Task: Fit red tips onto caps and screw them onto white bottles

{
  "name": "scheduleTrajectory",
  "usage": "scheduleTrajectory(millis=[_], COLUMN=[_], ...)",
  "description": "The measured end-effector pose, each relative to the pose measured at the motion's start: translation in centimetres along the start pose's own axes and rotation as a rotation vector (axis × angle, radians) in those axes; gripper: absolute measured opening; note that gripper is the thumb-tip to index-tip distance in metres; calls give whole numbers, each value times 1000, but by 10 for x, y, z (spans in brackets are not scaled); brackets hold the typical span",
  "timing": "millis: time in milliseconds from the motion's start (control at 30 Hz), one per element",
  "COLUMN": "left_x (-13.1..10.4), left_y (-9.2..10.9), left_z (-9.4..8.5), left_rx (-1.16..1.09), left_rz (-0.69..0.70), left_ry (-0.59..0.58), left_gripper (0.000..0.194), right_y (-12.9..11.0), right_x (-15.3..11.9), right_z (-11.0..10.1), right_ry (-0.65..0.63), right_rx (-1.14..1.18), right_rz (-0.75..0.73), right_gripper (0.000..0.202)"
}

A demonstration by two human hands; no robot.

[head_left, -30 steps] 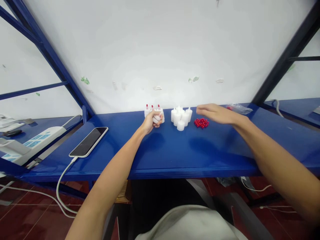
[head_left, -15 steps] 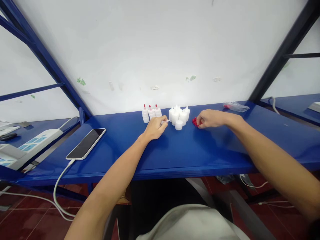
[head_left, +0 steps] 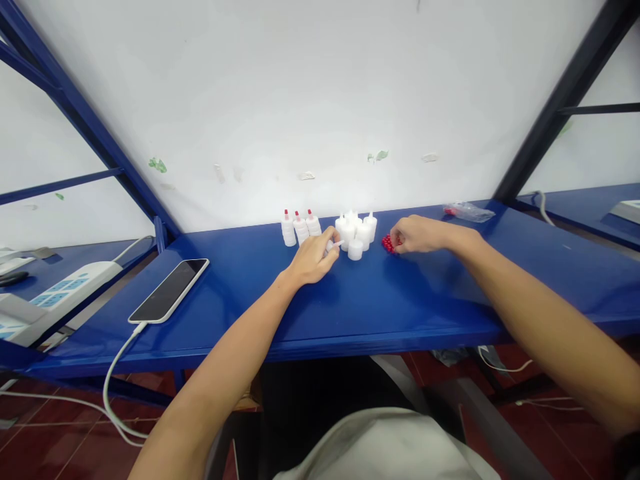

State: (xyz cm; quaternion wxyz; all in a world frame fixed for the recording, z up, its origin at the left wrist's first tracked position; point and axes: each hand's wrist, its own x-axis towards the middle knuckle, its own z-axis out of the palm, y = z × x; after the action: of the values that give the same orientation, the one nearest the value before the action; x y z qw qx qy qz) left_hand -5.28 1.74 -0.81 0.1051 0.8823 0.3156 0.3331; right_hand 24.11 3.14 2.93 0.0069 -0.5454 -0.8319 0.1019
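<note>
My left hand [head_left: 314,257] is wrapped round a small white bottle [head_left: 331,247], whose bare nozzle points right. Behind that hand stand several white bottles with red tips [head_left: 301,228]. Just right of it is a cluster of white bottles without red tips [head_left: 363,233], with one short white piece [head_left: 355,250] in front. My right hand [head_left: 406,235] has its fingers pinched together at the pile of small red caps [head_left: 387,243]; whatever is between the fingertips is too small to make out.
A phone [head_left: 170,291] with a white cable lies on the left of the blue table [head_left: 320,320]. A clear plastic bag [head_left: 469,212] with something red in it is at the back right. A power strip [head_left: 65,297] sits far left.
The bottle in my left hand has tilted a little, its nozzle now pointing more upward, and the fingers have shifted on it. My right hand stays at the red caps.
</note>
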Motion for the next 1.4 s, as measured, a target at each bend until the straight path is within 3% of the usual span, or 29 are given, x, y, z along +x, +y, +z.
scheduleTrajectory(millis=[167, 267, 367, 533, 700, 833, 967, 1200, 1400], left_x=[0, 0, 1, 2, 3, 5, 7, 7, 5], left_y=[5, 12, 19, 21, 13, -2, -10, -2, 4], left_z=[1, 3, 5, 8, 10, 10, 8, 11, 13], left_rx=[10, 34, 73, 76, 29, 50, 71, 40, 51], left_rz=[-8, -4, 17, 45, 2, -107, -135, 27, 70], left_ry=[-16, -40, -56, -42, 10, 128, 115, -11, -52], left_gripper=[19, 24, 30, 31, 41, 20, 21, 27, 23], right_y=[-14, -37, -60, -77, -75, -67, -62, -61, -67], right_x=[-10, -16, -16, -8, -4, -1, 3, 8, 2], right_z=[-9, -10, -1, 18, 20, 16, 16, 20, 21], right_ry=[105, 240, 284, 424, 593, 742, 677, 568, 609], right_rx=[57, 261, 473, 565, 556, 494, 337, 214, 290], right_rz=[-22, -178, -330, -402, -345, -198, -157, -167, -253], right_gripper=[8, 20, 32, 32, 22, 15, 16, 25, 30])
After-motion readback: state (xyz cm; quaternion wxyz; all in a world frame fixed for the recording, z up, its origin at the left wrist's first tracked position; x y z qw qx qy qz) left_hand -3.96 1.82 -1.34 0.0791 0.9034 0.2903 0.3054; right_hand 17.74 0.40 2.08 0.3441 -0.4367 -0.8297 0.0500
